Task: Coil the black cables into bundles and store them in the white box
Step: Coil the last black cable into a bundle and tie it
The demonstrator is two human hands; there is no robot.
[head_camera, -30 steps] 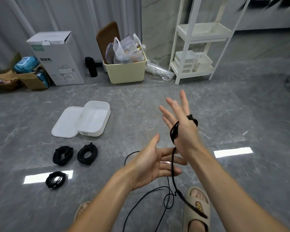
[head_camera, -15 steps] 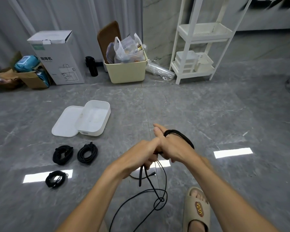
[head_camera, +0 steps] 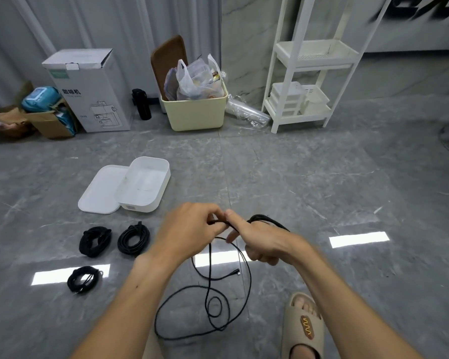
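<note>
Left hand (head_camera: 189,226) pinches the loose thin black cable (head_camera: 210,301), fingers curled on it; right hand (head_camera: 259,242) curls round the same strand, coils looped about it. Slack trails onto the grey floor (head_camera: 322,177) below. Three coiled black bundles (head_camera: 133,239) lie left, near the open white plastic box (head_camera: 143,187).
</note>
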